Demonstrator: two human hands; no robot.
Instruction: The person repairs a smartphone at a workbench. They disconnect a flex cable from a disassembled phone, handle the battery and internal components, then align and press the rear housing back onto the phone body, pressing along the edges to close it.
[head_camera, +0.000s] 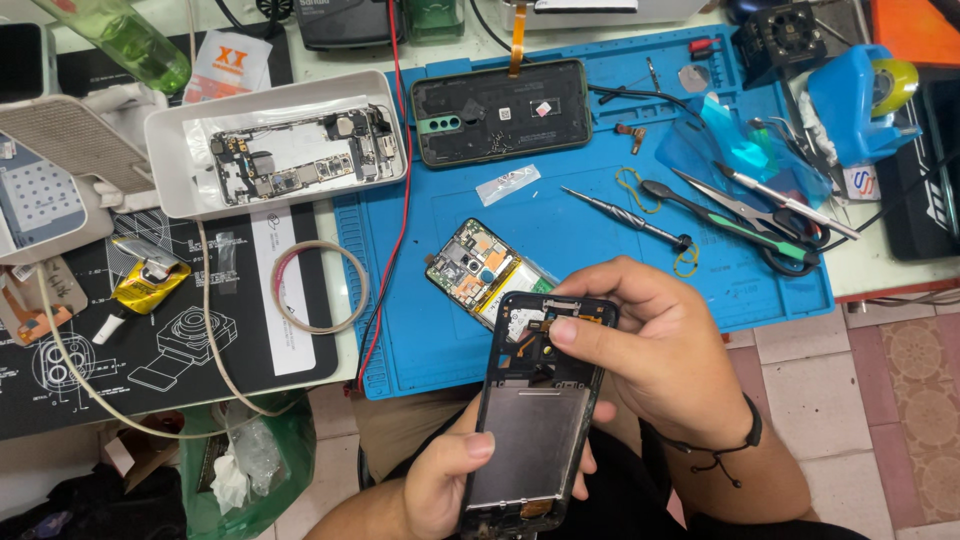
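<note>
While you hold the phone frame (535, 420) over your lap, work its top end with care.

Your left hand (440, 485) grips the frame's lower edge; your right hand (650, 345) is closed over the top, thumb pressed near the small orange flex. Keep the frame steady and the thumb pressure light, I'd judge. On the bench, the white tray (170, 150) holds a stripped circuit board (300, 155); another board (485, 270) lies on the blue mat (600, 260).

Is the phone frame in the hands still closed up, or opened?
Opened. The phone frame shows a bare metal plate and exposed flex cable; its circuit board lies apart on the blue mat.
</note>
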